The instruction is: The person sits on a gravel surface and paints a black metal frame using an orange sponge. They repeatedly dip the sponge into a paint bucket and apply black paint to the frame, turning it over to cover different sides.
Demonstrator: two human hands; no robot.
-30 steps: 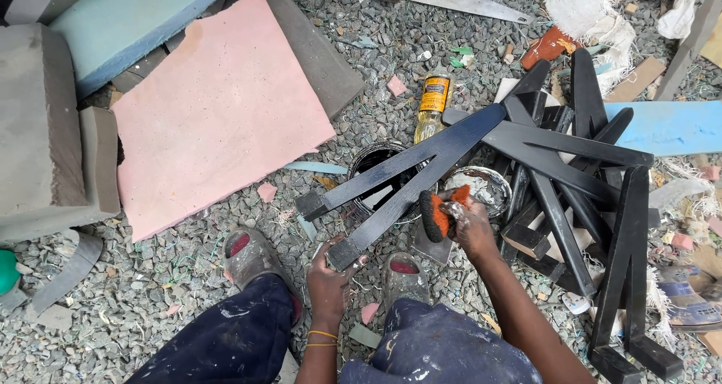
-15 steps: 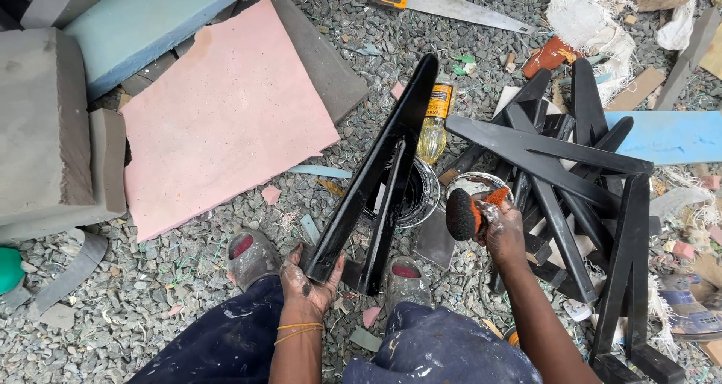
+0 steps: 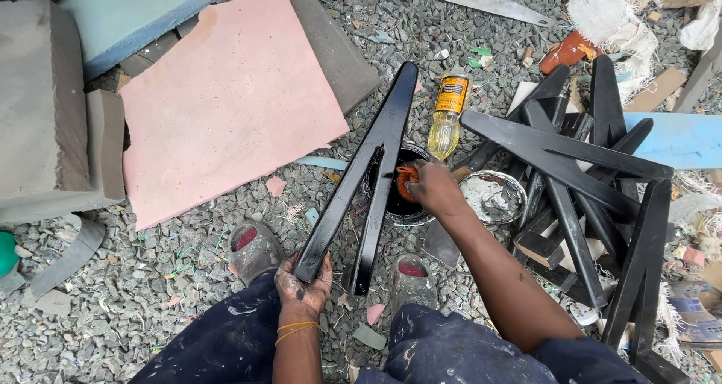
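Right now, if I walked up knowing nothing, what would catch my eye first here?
Probably the long glossy black wooden piece in the middle, its near end gripped by the left hand above the gravel. Just right of it, the right hand presses an orange rag into a paint tin. Further right lies a heap of black painted pieces, and at upper left a big pink foam sheet.

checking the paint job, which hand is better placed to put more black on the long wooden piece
Right. The right hand holds an orange rag in the round black paint can; the left hand grips the long black wooden piece.
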